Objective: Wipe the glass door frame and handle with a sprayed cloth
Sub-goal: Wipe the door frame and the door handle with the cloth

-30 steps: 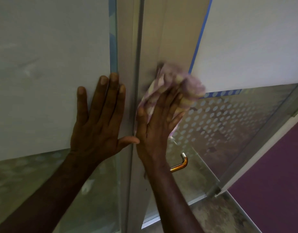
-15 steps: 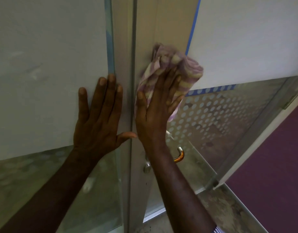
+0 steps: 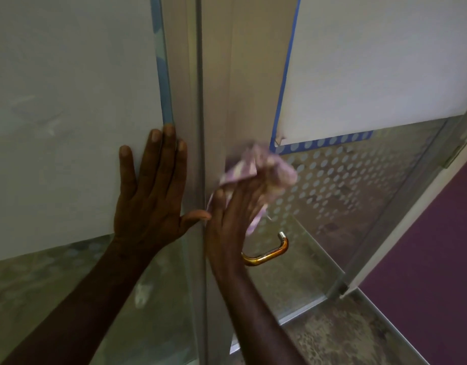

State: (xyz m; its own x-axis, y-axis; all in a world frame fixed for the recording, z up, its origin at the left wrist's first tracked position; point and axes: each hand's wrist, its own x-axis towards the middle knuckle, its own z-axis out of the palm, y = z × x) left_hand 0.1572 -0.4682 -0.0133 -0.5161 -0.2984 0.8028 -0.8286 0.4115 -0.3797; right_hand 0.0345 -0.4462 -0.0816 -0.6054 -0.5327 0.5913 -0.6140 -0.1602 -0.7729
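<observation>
Hands work at the grey metal door frame [image 3: 216, 101]: the left hand [image 3: 150, 201] lies flat with fingers straight on the white-covered glass panel [image 3: 69, 101] just left of the frame, thumb touching the frame's edge. The right hand [image 3: 235, 219] presses a crumpled pink-and-cream cloth [image 3: 256, 169] against the frame, fingers blurred, so their grip cannot be told. Below the cloth, right of the frame, a brass-coloured door handle [image 3: 269, 252] juts out beside dotted glass [image 3: 345, 185].

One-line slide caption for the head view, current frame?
Right hand presses a checked cloth against the door frame above the handle; left hand rests flat on the neighbouring panel.
</observation>
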